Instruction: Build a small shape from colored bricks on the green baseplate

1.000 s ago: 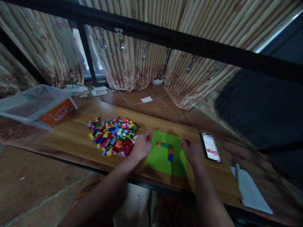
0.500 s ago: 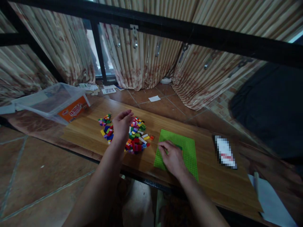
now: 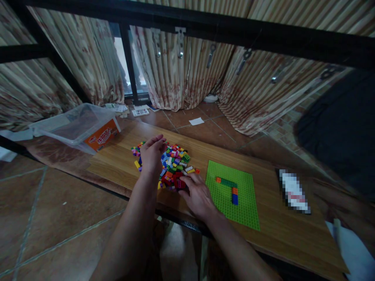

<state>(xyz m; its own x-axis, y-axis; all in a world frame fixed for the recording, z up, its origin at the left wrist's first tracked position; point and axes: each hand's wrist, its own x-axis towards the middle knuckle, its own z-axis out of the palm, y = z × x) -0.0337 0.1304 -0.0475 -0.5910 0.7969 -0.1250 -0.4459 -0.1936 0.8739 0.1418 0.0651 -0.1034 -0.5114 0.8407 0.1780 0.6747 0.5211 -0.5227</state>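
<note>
On the wooden table lies a mixed pile of toy bricks [image 3: 174, 162] in many colours. My left hand [image 3: 152, 156] hovers over the pile's left side, fingers loosely stretched and nothing visible in them. At the near right edge of the pile my right hand [image 3: 199, 195] reaches in, thumb and fingers apart, beside some dark red bricks [image 3: 178, 181]. To its right sits a green baseplate [image 3: 246, 210]. Fixed on it is an angled row: an orange brick [image 3: 218, 180], a green brick [image 3: 228, 183], another orange piece and a blue brick [image 3: 234, 199].
A clear plastic box [image 3: 73, 127] with an orange label stands at the table's left end. A dark-edged packet [image 3: 294, 192], blurred out, lies to the right. Beyond the table are a tiled floor, loose papers and striped curtains [image 3: 166, 70].
My right hand has left the baseplate and moved left to the brick pile, uncovering the brick row. My left hand stays above the pile. The view has shifted slightly.
</note>
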